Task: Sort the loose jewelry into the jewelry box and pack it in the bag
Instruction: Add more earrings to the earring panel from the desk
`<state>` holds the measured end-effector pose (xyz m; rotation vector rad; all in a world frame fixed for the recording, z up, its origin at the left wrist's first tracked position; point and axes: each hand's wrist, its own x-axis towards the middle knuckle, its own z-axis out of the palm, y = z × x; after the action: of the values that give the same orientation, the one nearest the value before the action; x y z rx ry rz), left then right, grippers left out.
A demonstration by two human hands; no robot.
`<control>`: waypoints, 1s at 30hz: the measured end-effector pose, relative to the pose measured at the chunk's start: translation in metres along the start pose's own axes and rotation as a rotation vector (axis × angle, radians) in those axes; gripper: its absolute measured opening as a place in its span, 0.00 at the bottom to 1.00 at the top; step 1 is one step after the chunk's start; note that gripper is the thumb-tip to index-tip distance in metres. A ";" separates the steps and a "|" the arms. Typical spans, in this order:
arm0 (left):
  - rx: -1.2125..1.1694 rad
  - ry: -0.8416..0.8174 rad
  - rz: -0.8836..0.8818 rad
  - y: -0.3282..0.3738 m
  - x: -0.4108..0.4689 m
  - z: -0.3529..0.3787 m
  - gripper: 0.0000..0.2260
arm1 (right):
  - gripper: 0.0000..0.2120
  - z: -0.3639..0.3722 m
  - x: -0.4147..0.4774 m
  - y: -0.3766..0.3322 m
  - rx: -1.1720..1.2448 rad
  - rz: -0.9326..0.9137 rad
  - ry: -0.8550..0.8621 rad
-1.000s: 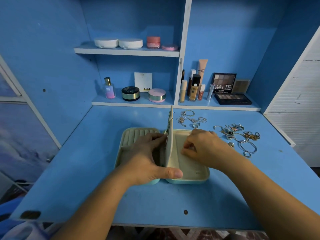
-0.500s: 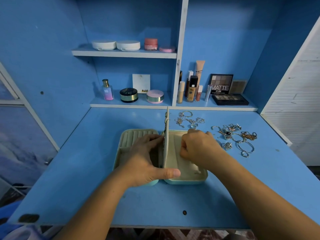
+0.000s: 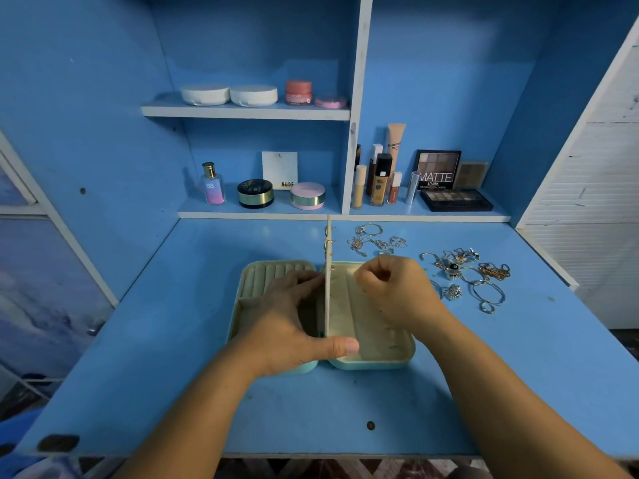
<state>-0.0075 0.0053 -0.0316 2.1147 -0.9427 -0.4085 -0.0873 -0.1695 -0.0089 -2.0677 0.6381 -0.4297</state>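
A mint-green jewelry box (image 3: 380, 364) lies open on the blue desk, its cream divider panel (image 3: 329, 299) standing upright in the middle. My left hand (image 3: 287, 323) grips this panel, thumb on its right face and fingers behind it. My right hand (image 3: 397, 288) hovers over the right tray with its fingertips pinched together close to the panel; what they pinch is too small to make out. Small hoops (image 3: 330, 242) hang on the panel's far end. Loose jewelry (image 3: 463, 271) lies to the right of the box, and more chains (image 3: 373, 240) lie behind it.
Ring rolls (image 3: 273, 271) fill the far part of the left tray. Cosmetics stand on the low shelf (image 3: 262, 213) behind the desk, with an eyeshadow palette (image 3: 456, 199) at its right. The desk's front edge (image 3: 311, 454) is near me. No bag is in view.
My right hand has shifted slightly at the panel, staying pinched. My left hand keeps the same hold on the divider.
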 end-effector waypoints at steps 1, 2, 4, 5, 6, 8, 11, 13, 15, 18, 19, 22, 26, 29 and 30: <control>-0.003 0.001 0.003 0.000 0.000 0.000 0.50 | 0.07 0.001 0.000 -0.001 0.073 0.035 -0.022; -0.001 0.003 0.007 0.000 0.000 0.000 0.50 | 0.07 0.002 0.000 -0.003 0.144 0.077 -0.053; 0.008 0.004 0.015 0.001 0.000 0.000 0.50 | 0.08 0.007 0.000 -0.004 0.246 0.148 -0.109; 0.008 0.003 0.014 0.002 0.000 0.000 0.49 | 0.08 0.010 0.000 -0.003 0.257 0.167 -0.125; 0.006 0.002 0.011 0.002 0.000 0.000 0.49 | 0.08 0.012 0.000 -0.003 0.250 0.176 -0.134; 0.000 0.000 0.006 0.001 0.000 0.000 0.49 | 0.08 0.015 0.000 -0.004 0.236 0.181 -0.132; 0.009 0.004 0.012 0.000 0.001 0.000 0.49 | 0.08 0.016 0.001 -0.008 0.212 0.177 -0.132; 0.016 0.005 0.019 0.001 0.000 0.000 0.49 | 0.08 0.016 0.002 -0.010 0.195 0.174 -0.135; 0.015 0.006 0.019 0.002 0.000 0.000 0.49 | 0.08 0.016 0.001 -0.010 0.182 0.173 -0.136; 0.010 0.006 0.021 0.003 -0.001 -0.001 0.49 | 0.09 0.016 0.002 -0.011 0.170 0.169 -0.149; 0.013 0.006 0.025 0.003 0.000 -0.001 0.48 | 0.09 0.016 0.002 -0.012 0.169 0.170 -0.154; 0.020 0.011 0.033 0.003 0.000 -0.001 0.48 | 0.10 0.016 0.001 -0.012 0.181 0.174 -0.159; 0.013 0.008 0.033 0.001 0.000 0.000 0.47 | 0.11 0.016 0.001 -0.013 0.195 0.184 -0.162; 0.003 0.004 0.031 0.001 0.000 0.000 0.46 | 0.11 0.015 0.001 -0.013 0.198 0.182 -0.165; 0.002 0.005 0.035 0.002 0.000 0.000 0.45 | 0.11 0.015 0.001 -0.013 0.203 0.179 -0.165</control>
<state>-0.0083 0.0048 -0.0301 2.0975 -0.9761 -0.3845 -0.0751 -0.1541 -0.0065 -1.8139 0.6465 -0.2093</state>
